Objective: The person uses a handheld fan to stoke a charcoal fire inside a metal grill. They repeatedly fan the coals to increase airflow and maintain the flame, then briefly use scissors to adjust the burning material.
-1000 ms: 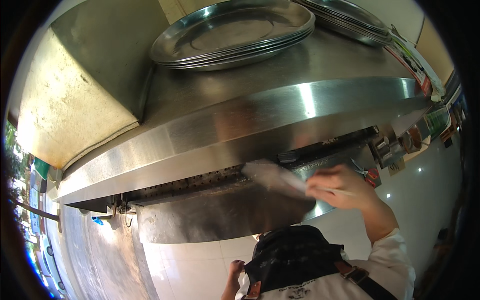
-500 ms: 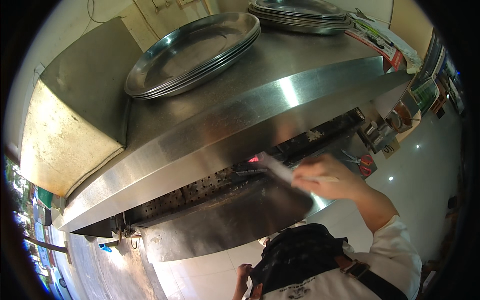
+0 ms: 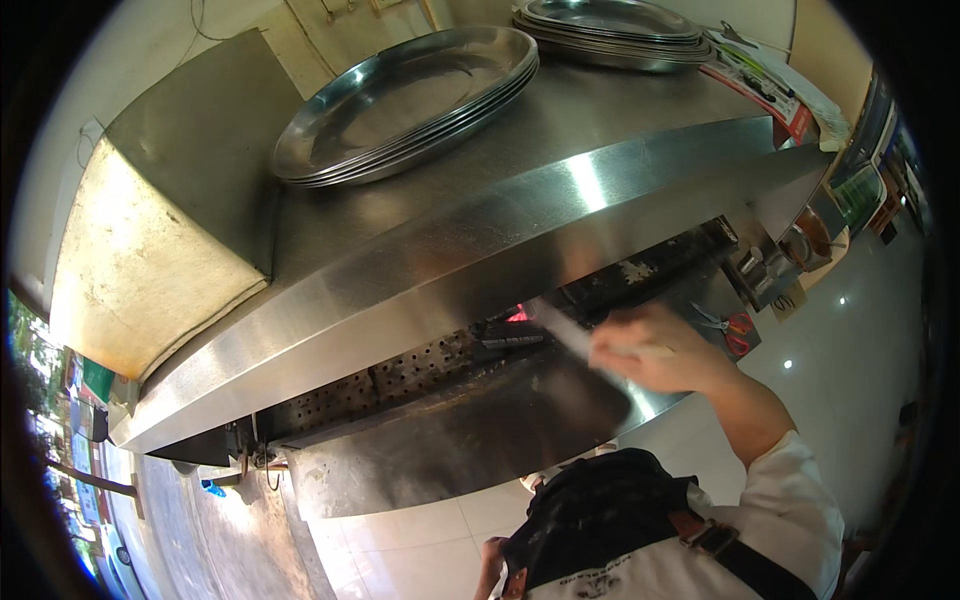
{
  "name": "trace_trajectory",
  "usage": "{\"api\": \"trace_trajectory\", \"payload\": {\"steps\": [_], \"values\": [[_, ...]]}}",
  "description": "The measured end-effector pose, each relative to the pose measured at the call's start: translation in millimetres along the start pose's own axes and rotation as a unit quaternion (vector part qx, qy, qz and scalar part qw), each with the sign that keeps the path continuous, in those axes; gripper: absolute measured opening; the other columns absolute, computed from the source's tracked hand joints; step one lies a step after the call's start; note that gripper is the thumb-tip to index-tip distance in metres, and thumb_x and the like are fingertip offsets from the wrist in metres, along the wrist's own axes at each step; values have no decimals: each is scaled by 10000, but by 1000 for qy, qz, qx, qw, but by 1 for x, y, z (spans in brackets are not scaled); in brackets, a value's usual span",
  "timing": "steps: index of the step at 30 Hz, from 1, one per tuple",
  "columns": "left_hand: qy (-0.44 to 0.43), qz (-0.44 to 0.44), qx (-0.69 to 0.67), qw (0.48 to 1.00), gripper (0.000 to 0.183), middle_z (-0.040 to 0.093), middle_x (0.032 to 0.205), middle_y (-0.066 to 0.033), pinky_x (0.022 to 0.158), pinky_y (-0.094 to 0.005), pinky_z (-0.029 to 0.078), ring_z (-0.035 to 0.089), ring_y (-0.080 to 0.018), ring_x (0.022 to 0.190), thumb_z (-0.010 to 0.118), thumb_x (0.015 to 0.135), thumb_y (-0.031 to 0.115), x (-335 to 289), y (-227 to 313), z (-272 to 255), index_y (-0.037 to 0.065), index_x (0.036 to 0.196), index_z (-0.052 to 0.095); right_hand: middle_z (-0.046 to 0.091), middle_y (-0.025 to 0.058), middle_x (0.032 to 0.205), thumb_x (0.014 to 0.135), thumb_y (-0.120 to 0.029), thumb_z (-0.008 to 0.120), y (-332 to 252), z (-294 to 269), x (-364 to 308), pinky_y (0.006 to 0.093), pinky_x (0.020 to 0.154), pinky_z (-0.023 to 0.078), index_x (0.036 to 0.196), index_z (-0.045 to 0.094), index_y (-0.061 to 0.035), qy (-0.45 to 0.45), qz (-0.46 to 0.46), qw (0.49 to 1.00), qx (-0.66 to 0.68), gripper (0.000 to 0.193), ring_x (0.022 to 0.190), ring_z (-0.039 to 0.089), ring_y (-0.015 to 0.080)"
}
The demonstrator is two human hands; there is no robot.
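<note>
My right hand (image 3: 645, 348) is closed around a thin light handle. The flat pale thing (image 3: 560, 325) on that handle is smeared by motion, so its kind is unclear. It reaches left to the grill opening under the steel hood edge. Beside its far end a piece of charcoal (image 3: 517, 314) glows red. Dark charcoal sticks (image 3: 512, 342) lie by it on the perforated grate (image 3: 400, 365). My left hand (image 3: 492, 553) hangs low beside the black apron. The apron partly covers it, and its fingers cannot be made out.
Stacked round steel trays (image 3: 410, 110) rest on the steel hood (image 3: 600, 95), with another stack (image 3: 620, 35) behind. Red-handled scissors (image 3: 736, 333) lie right of my right hand. Metal cups (image 3: 750, 262) stand farther right. A metal hook (image 3: 272, 478) hangs at the grill's left end.
The whole view has shifted slightly to the right. My right hand still grips the blurred pale thing near the glowing charcoal, and more of the charcoal sticks shows.
</note>
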State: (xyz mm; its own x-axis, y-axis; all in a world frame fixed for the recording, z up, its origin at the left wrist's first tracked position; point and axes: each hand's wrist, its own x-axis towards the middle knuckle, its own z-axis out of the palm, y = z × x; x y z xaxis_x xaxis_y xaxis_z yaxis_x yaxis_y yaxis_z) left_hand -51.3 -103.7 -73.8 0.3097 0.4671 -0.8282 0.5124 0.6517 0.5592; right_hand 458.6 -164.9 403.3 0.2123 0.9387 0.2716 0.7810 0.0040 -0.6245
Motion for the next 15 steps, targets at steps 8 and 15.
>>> {"api": "trace_trajectory", "payload": {"steps": [8, 15], "values": [[13, 10, 47, 999, 201, 751, 848, -117, 685, -343, 564, 698, -209, 747, 655, 877, 91, 3, 0, -1, -63, 962, 754, 711, 147, 778, 942, -176, 719, -16, -3, 2, 424, 620, 533, 894, 705, -48, 9, -36, 999, 26, 137, 667, 697, 338], [-11, 20, 36, 999, 207, 752, 848, -121, 686, -344, 564, 697, -200, 751, 665, 863, 94, -1, 7, 2, -62, 959, 762, 699, 141, 772, 937, -196, 729, -15, 6, -4, 435, 659, 540, 976, 702, -43, 12, -42, 998, -55, 160, 741, 701, 340]]}}
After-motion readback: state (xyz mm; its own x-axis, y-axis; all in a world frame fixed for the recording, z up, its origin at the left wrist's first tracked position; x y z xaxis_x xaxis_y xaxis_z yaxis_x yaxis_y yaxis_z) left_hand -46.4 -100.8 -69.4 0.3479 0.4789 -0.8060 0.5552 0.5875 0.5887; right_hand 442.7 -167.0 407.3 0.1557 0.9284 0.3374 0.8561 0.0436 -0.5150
